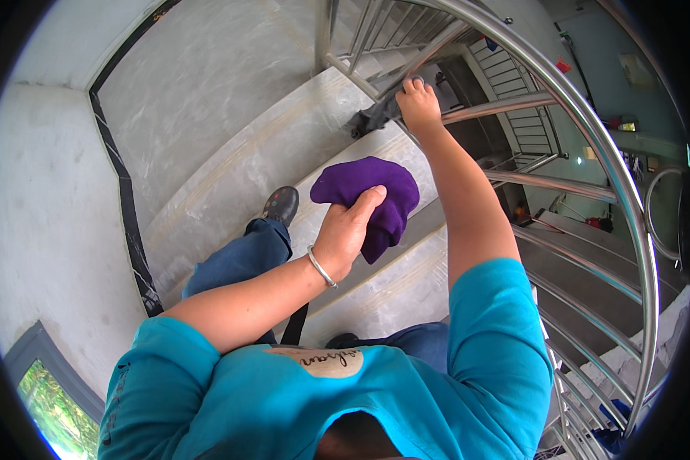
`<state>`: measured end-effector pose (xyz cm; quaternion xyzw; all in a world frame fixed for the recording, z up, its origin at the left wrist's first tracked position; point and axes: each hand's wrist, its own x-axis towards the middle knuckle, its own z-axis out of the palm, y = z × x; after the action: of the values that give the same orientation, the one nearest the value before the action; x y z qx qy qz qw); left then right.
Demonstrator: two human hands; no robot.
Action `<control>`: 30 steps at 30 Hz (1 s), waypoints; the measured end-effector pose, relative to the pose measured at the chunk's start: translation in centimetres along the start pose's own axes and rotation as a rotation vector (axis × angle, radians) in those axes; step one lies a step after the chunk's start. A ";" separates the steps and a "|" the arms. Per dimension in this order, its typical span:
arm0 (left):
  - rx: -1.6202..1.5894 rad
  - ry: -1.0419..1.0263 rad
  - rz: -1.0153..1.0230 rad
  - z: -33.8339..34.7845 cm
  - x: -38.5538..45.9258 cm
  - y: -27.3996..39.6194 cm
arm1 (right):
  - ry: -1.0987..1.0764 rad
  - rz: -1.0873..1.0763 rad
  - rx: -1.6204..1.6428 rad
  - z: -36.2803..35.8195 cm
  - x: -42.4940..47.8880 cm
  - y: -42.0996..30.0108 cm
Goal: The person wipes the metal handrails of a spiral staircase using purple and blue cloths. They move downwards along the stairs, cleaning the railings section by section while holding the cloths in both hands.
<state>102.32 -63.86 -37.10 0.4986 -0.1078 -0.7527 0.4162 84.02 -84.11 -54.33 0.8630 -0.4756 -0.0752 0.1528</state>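
A folded purple cloth (397, 187) is gripped in my left hand (342, 233), its thumb lying across the top. The cloth hangs above the pale marbled stair treads (362, 299). My right arm reaches forward to the stair railing. There my right hand (420, 106) is closed around a dark grey cloth (382, 114), at the lower end of a steel baluster (497, 108). One end of the grey cloth droops onto the step beside the railing. My fingertips there are small in view, and the bar under the cloth is partly hidden.
A curved steel handrail (601, 129) runs along the right, with an open drop to a lower floor beyond its bars. My black shoe (282, 206) stands on a step. On the left are a white wall (57, 190) with black skirting (127, 198) and a grey-framed window (57, 408).
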 end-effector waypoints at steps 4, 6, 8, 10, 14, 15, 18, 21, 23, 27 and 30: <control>0.021 -0.069 -0.013 -0.4 0.5 -0.7 | -0.142 0.274 0.124 0.8 -0.6 -1.7; 0.002 -0.046 0.000 0.1 0.5 -0.9 | -0.326 0.237 0.255 -1.9 -0.5 -2.3; 0.068 -0.065 -0.001 0.1 1.1 -1.3 | -0.306 0.313 0.509 -3.7 -1.9 -2.7; 0.098 -0.099 0.000 0.2 1.2 -1.6 | -0.321 0.331 0.968 -4.8 -3.3 -2.2; 0.148 -0.172 -0.027 0.9 1.4 -1.7 | -0.381 0.689 2.150 -6.2 -9.3 -2.3; 0.175 -0.228 -0.002 1.1 1.4 -1.4 | -0.275 0.712 2.283 -7.1 -11.0 -2.6; 0.320 -0.316 -0.024 1.6 1.2 -1.9 | -0.356 0.846 2.674 -9.6 -15.6 -3.4; 0.453 -0.437 -0.041 3.3 1.6 -1.9 | -0.192 0.926 2.855 -10.6 -19.0 -4.5; 0.512 -0.504 0.063 4.2 2.1 -2.3 | -0.172 0.939 3.002 -10.6 -21.0 -5.2; 0.619 -0.629 0.053 3.3 4.3 -3.4 | 0.054 1.143 3.060 -11.4 -21.5 -6.7; 0.693 -0.712 -0.044 0.5 6.4 -4.2 | 0.054 1.403 2.961 -13.7 -21.8 -7.6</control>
<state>98.72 -66.09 -43.50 0.3220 -0.4764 -0.8048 0.1472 82.14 -59.27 -44.27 0.1227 0.4016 -0.5133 0.7484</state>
